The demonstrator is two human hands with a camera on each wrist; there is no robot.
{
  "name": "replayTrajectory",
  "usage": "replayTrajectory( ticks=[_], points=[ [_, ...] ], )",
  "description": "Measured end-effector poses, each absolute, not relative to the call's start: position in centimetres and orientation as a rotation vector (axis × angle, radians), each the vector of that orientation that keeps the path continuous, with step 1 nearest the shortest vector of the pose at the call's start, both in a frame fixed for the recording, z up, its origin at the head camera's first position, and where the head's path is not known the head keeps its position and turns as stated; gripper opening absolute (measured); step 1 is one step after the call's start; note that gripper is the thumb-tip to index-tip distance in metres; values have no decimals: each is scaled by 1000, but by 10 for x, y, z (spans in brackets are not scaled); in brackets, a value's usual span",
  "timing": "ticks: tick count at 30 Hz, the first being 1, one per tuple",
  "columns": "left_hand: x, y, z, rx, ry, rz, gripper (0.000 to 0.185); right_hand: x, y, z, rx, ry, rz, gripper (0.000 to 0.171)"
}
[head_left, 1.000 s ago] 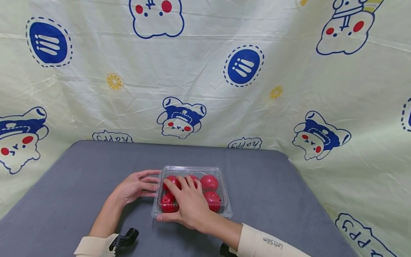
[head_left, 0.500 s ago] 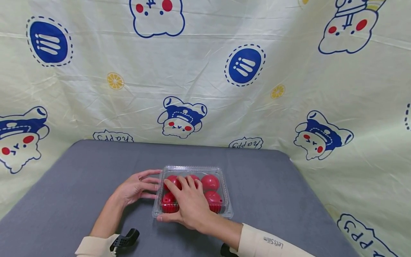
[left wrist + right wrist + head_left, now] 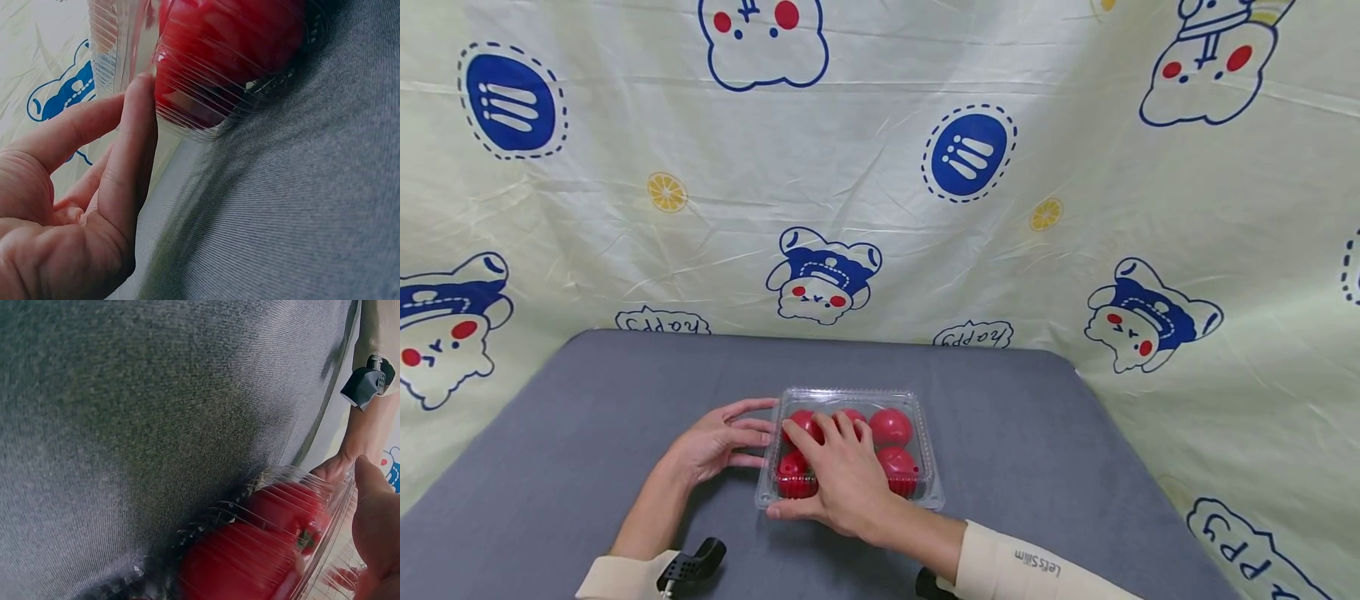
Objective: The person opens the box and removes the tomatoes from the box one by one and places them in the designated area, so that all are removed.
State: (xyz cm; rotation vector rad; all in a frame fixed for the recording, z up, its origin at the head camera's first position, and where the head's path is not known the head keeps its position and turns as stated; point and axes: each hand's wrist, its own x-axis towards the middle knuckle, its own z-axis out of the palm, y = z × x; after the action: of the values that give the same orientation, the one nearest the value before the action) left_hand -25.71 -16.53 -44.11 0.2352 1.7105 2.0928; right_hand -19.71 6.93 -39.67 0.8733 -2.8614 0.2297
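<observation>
While two flat hands, left (image 3: 718, 440) and right (image 3: 842, 475), steady one clear box (image 3: 917, 492), five red fruits (image 3: 890, 427) show.

Cartoon-print cloth backdrop (image 3: 880, 167), grey table (image 3: 1037, 433)

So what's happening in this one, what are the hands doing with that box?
A person has both hands on a closed clear plastic box of red tomatoes sitting on a grey table. The right hand lies flat across the lid, thumb at the near edge. The left hand rests beside the box with straight fingers touching its left wall. The lid looks shut, and the box sits flat on the table.
</observation>
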Motion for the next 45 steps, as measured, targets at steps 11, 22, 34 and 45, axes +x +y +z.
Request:
replayTrajectory(
  ticks=[11,22,34,45],
  points=[
    [-256,-164,-441,211,1743,2092,61,-197,69,-399,862,-2862,261,93],
    [-256,-162,-441,206,1716,2100,61,-196,70,-398,867,-2867,290,94],
    [-255,-161,-433,193,1823,2083,59,-197,69,-399,874,-2837,244,93],
    [-255,-161,-436,186,1870,2058,60,-195,62,-403,827,-2856,103,99]
  ],
)
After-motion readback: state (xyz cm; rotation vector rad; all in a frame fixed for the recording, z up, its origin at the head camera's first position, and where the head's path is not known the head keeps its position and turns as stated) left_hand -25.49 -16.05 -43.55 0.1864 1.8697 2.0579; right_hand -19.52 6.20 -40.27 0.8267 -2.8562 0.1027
